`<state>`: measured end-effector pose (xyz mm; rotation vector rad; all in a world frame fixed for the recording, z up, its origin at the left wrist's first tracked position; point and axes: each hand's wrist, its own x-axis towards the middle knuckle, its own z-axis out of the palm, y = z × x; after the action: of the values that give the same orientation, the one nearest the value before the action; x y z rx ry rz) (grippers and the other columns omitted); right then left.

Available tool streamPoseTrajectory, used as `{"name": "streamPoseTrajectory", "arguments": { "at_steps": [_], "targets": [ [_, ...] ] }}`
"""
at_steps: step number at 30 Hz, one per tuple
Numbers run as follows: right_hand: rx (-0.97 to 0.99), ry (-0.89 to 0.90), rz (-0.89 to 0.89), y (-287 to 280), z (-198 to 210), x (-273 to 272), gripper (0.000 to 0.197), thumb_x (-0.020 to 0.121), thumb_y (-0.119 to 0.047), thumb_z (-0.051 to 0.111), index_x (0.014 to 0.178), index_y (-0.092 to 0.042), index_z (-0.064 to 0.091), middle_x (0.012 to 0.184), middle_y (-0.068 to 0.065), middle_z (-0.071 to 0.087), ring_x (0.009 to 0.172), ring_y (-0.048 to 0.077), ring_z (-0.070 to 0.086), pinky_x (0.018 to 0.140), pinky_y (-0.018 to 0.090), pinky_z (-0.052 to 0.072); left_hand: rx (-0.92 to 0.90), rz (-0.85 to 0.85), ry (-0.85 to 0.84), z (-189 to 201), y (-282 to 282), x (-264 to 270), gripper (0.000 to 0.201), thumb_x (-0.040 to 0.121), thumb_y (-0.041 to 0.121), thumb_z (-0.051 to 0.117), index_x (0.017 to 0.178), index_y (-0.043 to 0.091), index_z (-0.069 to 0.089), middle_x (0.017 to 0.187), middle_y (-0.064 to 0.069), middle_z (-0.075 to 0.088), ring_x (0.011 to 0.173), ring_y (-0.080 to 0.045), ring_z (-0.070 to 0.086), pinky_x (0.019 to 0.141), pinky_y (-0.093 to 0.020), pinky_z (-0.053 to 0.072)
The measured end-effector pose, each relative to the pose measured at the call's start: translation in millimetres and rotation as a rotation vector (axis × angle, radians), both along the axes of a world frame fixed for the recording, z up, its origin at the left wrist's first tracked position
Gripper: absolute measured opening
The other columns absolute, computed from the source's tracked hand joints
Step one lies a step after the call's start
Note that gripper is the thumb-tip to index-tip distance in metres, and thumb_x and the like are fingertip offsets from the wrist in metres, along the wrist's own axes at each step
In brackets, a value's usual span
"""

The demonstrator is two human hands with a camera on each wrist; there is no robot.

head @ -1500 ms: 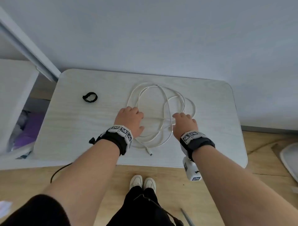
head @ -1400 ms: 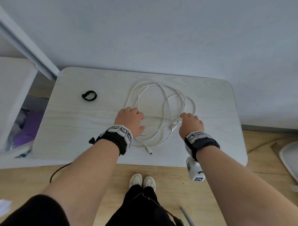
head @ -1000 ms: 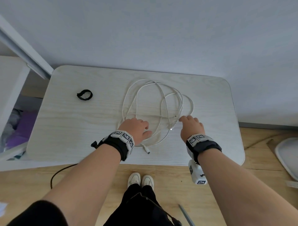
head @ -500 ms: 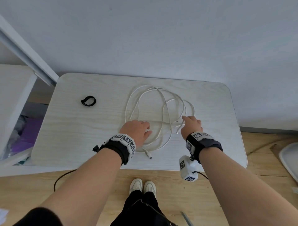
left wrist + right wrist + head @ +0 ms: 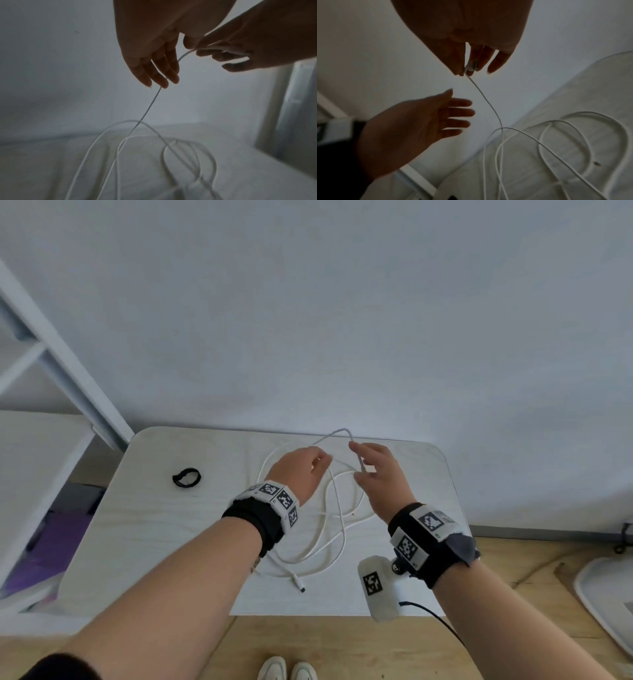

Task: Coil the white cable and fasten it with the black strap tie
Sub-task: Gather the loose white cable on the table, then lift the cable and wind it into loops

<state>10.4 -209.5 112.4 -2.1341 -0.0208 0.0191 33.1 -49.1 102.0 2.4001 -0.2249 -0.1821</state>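
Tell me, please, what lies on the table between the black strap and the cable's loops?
Nothing: in the head view, only bare table shows between the black strap and the white cable.

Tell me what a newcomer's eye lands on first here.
First, the two hands raised over the table: the right hand pinches one end of the white cable, lifting it off the loose loops, while the left hand is open beside that strand. Next, the black strap tie lies alone at the table's left.
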Motion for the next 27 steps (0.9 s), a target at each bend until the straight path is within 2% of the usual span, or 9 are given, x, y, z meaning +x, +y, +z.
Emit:
{"name": "streamPoseTrajectory", "arguments": {
  "at_steps": [3, 5, 10, 12, 16, 19, 21, 24, 27],
  "targets": [
    [0.03, -0.08, 0.077, 12.6, 30.4, -5.9, 0.051, 0.081, 0.001, 0.051, 0.125, -0.024, 0.052, 0.123, -0.001, 0.046, 0.117, 0.024, 0.043, 0.101, 0.044, 0.04, -0.338, 0.108, 0.142, 35.5, -8.9, 12.8, 0.043, 0.098, 0.043, 0.031, 0.105, 0.014, 0.063, 0.095, 0.0, 0.069, 0.084, -0.018, 0.062, 0.079, -0.031, 0.045],
    [0.025, -0.149, 0.135, 19.6, 49.3, -9.1, 0.054, 0.08, 0.002, 0.052, 0.125, -0.027, 0.053, 0.12, -0.002, 0.047, 0.116, 0.022, 0.043, 0.102, 0.043, 0.039, -0.512, 0.161, 0.196, 61.8, -10.7, 21.3, 0.044, 0.098, 0.043, 0.031, 0.101, 0.013, 0.064, 0.088, 0.0, 0.068, 0.077, -0.017, 0.063, 0.081, -0.035, 0.048],
    [-0.004, -0.284, 0.199, 29.0, 90.4, -7.0, 0.055, 0.081, -0.001, 0.053, 0.129, -0.027, 0.049, 0.13, -0.003, 0.044, 0.122, 0.018, 0.036, 0.104, 0.041, 0.036, -0.781, 0.169, 0.265, 125.9, -4.5, 32.9, 0.033, 0.098, 0.025, 0.042, 0.083, 0.008, 0.066, 0.084, -0.006, 0.065, 0.076, -0.018, 0.062, 0.086, -0.034, 0.052],
    [-0.027, -0.334, 0.205, 31.0, 105.3, -3.1, 0.054, 0.081, -0.001, 0.054, 0.129, -0.025, 0.049, 0.132, -0.004, 0.043, 0.121, 0.018, 0.036, 0.102, 0.038, 0.036, -0.863, 0.175, 0.284, 147.8, -2.1, 34.3, 0.029, 0.098, 0.02, 0.043, 0.096, 0.001, 0.065, 0.08, -0.007, 0.065, 0.075, -0.019, 0.062, 0.083, -0.033, 0.053],
    [-0.017, -0.462, 0.21, 31.8, 130.5, 3.2, 0.045, 0.08, -0.005, 0.057, 0.121, -0.022, 0.05, 0.12, -0.018, 0.045, 0.108, 0.01, 0.041, 0.09, 0.013, 0.034, -0.924, 0.195, 0.259, 188.3, 4.2, 36.6, 0.025, 0.097, 0.011, 0.042, 0.11, -0.003, 0.059, 0.077, -0.009, 0.057, 0.068, -0.021, 0.06, 0.074, -0.032, 0.055],
    [0.047, -0.514, 0.178, 31.9, 143.2, 8.4, 0.037, 0.081, -0.013, 0.058, 0.114, -0.025, 0.048, 0.114, -0.019, 0.049, 0.105, 0.008, 0.044, 0.083, 0.004, 0.033, -0.889, 0.112, 0.225, 211.6, 13.3, 37.0, 0.026, 0.099, 0.011, 0.04, 0.112, -0.003, 0.057, 0.072, -0.008, 0.05, 0.067, -0.024, 0.059, 0.081, -0.039, 0.055],
    [0.081, -0.52, 0.199, 34.6, 150.7, 9.5, 0.035, 0.079, -0.028, 0.056, 0.113, -0.026, 0.047, 0.115, -0.016, 0.052, 0.107, 0.007, 0.044, 0.083, 0.003, 0.032, -0.845, 0.031, 0.209, 223.2, 20.3, 35.0, 0.027, 0.1, 0.015, 0.04, 0.113, -0.001, 0.057, 0.069, -0.007, 0.051, 0.068, -0.025, 0.061, 0.082, -0.041, 0.056],
    [0.132, -0.558, 0.213, 39.8, 158.7, 11.8, 0.038, 0.078, -0.046, 0.047, 0.11, -0.026, 0.048, 0.112, -0.017, 0.052, 0.107, 0.003, 0.046, 0.085, 0.006, 0.034, -0.77, -0.005, 0.172, 233.8, 29.1, 32.1, 0.026, 0.1, 0.017, 0.041, 0.109, 0.002, 0.061, 0.071, -0.003, 0.047, 0.062, -0.018, 0.06, 0.066, -0.03, 0.058],
    [0.169, -0.572, 0.116, 39.4, 162.4, 23.2, 0.036, 0.081, -0.042, 0.047, 0.112, -0.024, 0.047, 0.113, -0.008, 0.052, 0.106, 0.01, 0.048, 0.087, 0.016, 0.037, -0.725, 0.017, 0.141, 235.7, 37.0, 31.5, 0.026, 0.1, 0.018, 0.04, 0.104, 0.005, 0.063, 0.066, 0.0, 0.041, 0.053, -0.01, 0.043, 0.052, -0.019, 0.046]
  ]
}}
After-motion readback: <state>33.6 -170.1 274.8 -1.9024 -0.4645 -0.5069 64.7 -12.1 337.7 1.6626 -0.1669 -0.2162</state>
